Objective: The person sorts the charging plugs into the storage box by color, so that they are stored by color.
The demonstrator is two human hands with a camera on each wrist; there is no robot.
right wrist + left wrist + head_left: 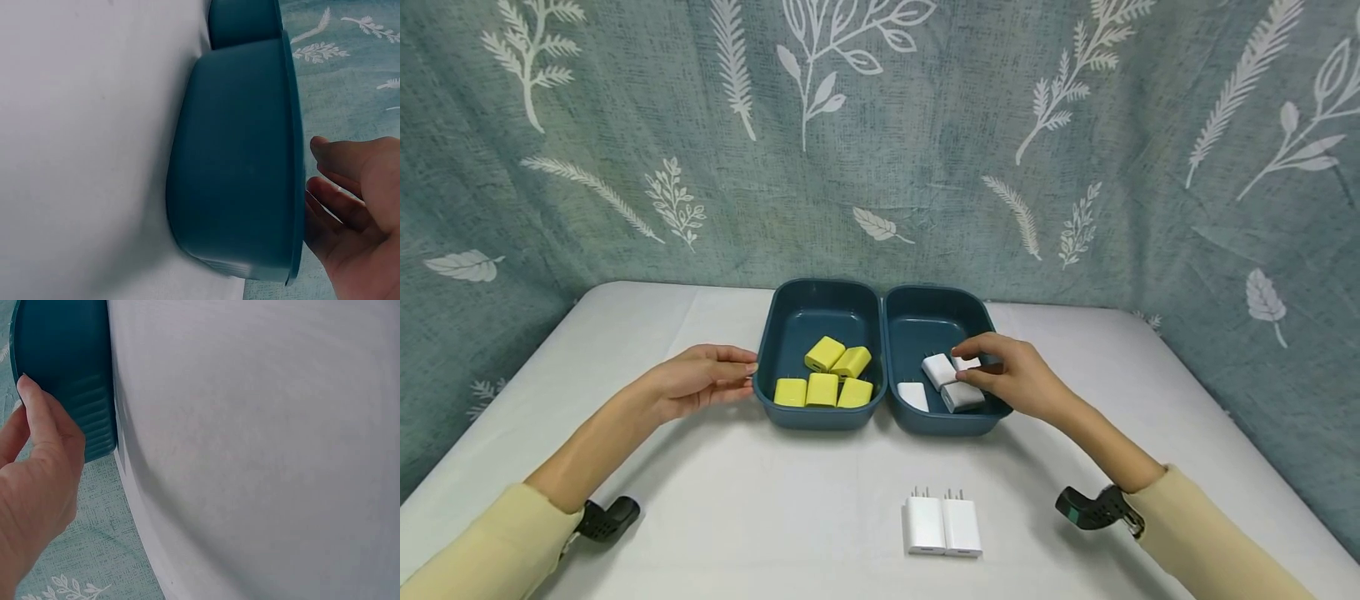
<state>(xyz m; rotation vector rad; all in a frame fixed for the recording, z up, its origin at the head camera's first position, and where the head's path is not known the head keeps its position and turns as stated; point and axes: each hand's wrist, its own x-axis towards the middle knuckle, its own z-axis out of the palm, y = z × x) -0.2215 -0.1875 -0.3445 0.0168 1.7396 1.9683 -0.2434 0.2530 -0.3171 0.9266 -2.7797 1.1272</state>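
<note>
Two dark teal bins stand side by side. In the left bin (pixel 819 421) lie several yellow charger plugs (pixel 822 389). The right bin (pixel 943 425) has several white charger plugs (pixel 938 371) in it. My left hand (pixel 703 379) touches the outer left rim of the left bin with its fingertips; the left wrist view shows the fingers (pixel 44 422) against the bin's wall. Over the right bin is my right hand (pixel 1018 375), thumb and forefinger apart above a white plug (pixel 966 363). Nothing shows between those fingers (pixel 344 156) in the right wrist view.
Two white charger plugs (pixel 925 525) lie together on the white-covered table (pixel 760 517), in front of the right bin, prongs toward it. A teal leaf-patterned cloth (pixel 880 183) hangs behind the table. Each wrist wears a black camera mount (pixel 1097 508).
</note>
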